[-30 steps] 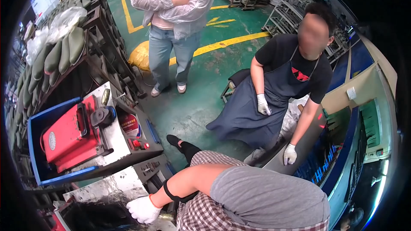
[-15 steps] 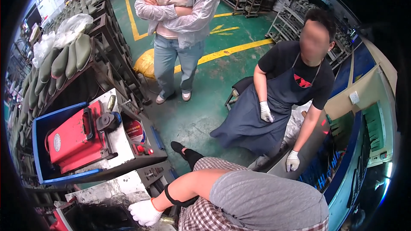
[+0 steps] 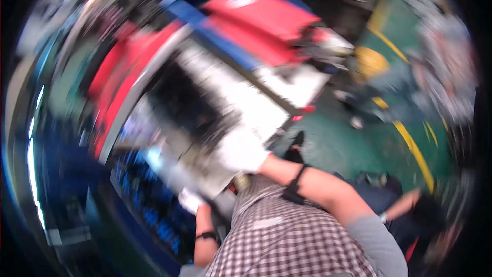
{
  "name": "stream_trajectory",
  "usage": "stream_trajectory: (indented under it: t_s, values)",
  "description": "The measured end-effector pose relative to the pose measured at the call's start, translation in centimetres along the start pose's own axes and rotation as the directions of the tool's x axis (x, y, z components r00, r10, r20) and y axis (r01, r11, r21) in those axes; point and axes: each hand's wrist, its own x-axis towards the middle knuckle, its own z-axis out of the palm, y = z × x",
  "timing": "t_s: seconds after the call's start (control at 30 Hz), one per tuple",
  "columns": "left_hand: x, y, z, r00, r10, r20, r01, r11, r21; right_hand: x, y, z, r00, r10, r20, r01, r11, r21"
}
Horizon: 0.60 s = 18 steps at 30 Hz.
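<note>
My right hand (image 3: pixel 242 150), in a white glove, is over the near edge of a whitish work surface (image 3: pixel 256 110). Motion blur smears its fingers, so its grip cannot be told. A dark black patch (image 3: pixel 182 95) lies on that surface beyond the hand. Lower and to the left is my left hand (image 3: pixel 191 201), also white-gloved, beside a dark trough-like area with blue pieces (image 3: pixel 136 184). Its fingers are blurred too, and nothing in them can be made out. A checked brown-and-white apron (image 3: pixel 302 231) covers my front.
A red machine (image 3: pixel 261 18) sits in a blue frame (image 3: pixel 205 28) at the far side. Another red body with a grey edge (image 3: pixel 115 90) stands at left. At right are a standing person (image 3: pixel 441 66), a seated co-worker's arm (image 3: pixel 402 206), and green floor with yellow lines (image 3: pixel 410 146).
My view has swung left, so the work surface and red machine now lie ahead and the people are at the right. My left hand has come into view; my right hand stays near the work surface.
</note>
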Motion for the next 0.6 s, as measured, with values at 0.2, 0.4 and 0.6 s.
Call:
stream_trajectory:
  t_s: [0.2, 0.4, 0.6]
  values:
    - [-2.6, -5.3, -11.2, 0.618, -0.213, -0.757, 0.569, 0.786, 0.243, 1.0, -0.8, -0.6, 0.995, -0.092, -0.032, 0.092, 0.996, 0.018]
    - [-1.5, -8.6, -15.5, 0.315, -0.696, -0.645, 0.560, 0.685, -0.466, 1.0, -0.3, -0.2, 0.988, -0.153, 0.034, 0.154, 0.988, -0.014]
    - [0.4, -16.8, -20.7, 0.519, -0.750, -0.410, 0.370, 0.629, -0.684, 1.4, -0.7, -0.1, 0.987, -0.150, 0.060, 0.152, 0.988, -0.024]
